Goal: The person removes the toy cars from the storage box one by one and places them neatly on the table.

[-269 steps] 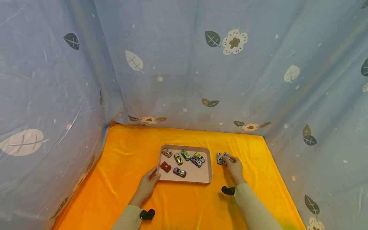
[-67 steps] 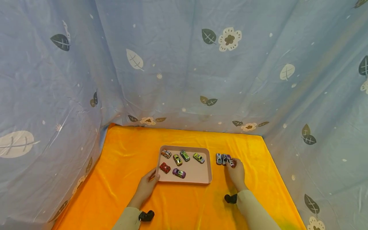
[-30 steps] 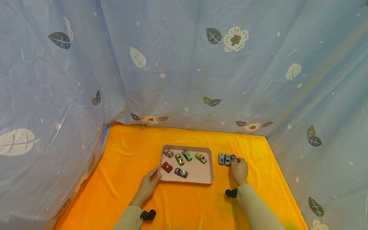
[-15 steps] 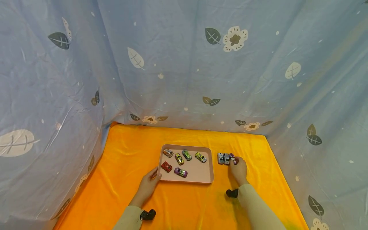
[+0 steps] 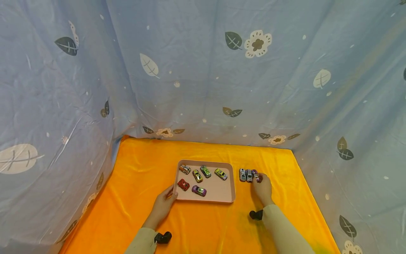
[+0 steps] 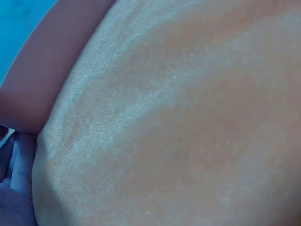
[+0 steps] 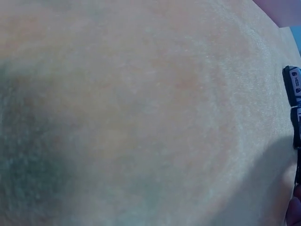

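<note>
My right hand [image 5: 263, 188] pinches a purple-and-white toy car [image 5: 255, 173] at the right end of a short row on the cloth. Its near part is hidden by the fingers. Beside it stand a dark-and-white toy car [image 5: 249, 175] and a silver-white toy car [image 5: 242, 175], side by side. My left hand [image 5: 163, 204] grips the near left corner of a shallow pink tray [image 5: 219, 193]. In the left wrist view, fingers [image 6: 21, 169] lie at the outside of the tray wall [image 6: 51, 70]. The right wrist view catches the row's ends [image 7: 294, 84] at its right edge.
Inside the tray lie several toy cars: orange [image 5: 185, 169], yellow [image 5: 197, 176], green [image 5: 205, 171], lime-yellow [image 5: 220, 174], red [image 5: 183, 184] and purple-green [image 5: 199, 191]. Orange-yellow cloth [image 5: 203, 225] covers the surface. Blue patterned curtains [image 5: 203, 88] enclose the back and sides.
The purple-and-white car went from the tray to the row; a gap beside it a second ago has since narrowed as my right hand moved it left. My left hand stays at the tray corner.
</note>
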`<state>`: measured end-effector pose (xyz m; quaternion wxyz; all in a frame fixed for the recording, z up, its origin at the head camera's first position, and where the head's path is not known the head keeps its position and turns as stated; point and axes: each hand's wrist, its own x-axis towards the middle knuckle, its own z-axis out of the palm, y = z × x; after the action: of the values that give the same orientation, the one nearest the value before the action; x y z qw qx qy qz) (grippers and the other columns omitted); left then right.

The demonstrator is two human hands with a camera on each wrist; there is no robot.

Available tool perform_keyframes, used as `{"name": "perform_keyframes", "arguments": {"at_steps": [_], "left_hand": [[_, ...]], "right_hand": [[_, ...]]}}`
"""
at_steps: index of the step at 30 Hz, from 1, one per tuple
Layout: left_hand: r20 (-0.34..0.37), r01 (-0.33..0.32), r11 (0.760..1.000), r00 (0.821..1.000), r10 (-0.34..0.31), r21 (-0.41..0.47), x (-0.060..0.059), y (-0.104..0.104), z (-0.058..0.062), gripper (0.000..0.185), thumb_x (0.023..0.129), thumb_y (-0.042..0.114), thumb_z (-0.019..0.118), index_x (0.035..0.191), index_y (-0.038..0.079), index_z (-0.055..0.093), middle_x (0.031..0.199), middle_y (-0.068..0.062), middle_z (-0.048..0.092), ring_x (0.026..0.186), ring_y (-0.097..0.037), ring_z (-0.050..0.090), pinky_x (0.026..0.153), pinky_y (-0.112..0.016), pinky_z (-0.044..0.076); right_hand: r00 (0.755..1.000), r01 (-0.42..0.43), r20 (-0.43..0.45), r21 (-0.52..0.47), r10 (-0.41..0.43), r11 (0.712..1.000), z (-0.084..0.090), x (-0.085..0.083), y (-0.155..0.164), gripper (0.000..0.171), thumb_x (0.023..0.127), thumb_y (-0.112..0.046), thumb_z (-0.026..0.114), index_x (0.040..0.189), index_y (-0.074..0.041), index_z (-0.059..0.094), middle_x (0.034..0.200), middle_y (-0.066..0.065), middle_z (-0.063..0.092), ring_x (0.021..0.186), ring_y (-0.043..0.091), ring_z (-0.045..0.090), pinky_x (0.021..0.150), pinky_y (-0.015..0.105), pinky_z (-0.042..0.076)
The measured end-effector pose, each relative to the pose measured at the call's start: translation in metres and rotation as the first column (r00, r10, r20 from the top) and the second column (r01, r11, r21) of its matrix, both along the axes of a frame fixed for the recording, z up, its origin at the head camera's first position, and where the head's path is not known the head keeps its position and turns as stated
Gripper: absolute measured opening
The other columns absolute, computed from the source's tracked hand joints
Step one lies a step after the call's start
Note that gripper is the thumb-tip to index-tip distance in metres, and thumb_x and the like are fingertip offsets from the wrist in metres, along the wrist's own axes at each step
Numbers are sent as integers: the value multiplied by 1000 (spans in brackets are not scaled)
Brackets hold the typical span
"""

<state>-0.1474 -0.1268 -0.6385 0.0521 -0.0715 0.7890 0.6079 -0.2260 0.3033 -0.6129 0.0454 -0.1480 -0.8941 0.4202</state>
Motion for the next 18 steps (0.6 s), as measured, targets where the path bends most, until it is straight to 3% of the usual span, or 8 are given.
{"name": "perform_keyframes", "arguments": {"at_steps": [9, 18], "left_hand": [[1, 1, 1000, 1000, -1, 9, 0, 0, 1, 51, 96, 34, 62, 143, 21, 50, 139, -4, 53, 132, -28, 44, 102, -47, 43], [-4, 13, 1000, 1000, -13, 13, 1, -1, 2, 51, 96, 34, 61, 144, 20, 49, 140, -6, 53, 131, -29, 44, 102, -47, 43]], "right_hand": [[1000, -8, -30, 15, 9, 1000, 6, 3, 0, 50, 95, -13, 59, 136, 10, 44, 121, 29, 51, 109, 41, 50, 94, 53, 45], [993, -50, -107, 20, 52, 999, 23, 1, -18, 54, 93, -23, 65, 136, 4, 46, 125, 24, 51, 108, 36, 50, 93, 50, 46]]}}
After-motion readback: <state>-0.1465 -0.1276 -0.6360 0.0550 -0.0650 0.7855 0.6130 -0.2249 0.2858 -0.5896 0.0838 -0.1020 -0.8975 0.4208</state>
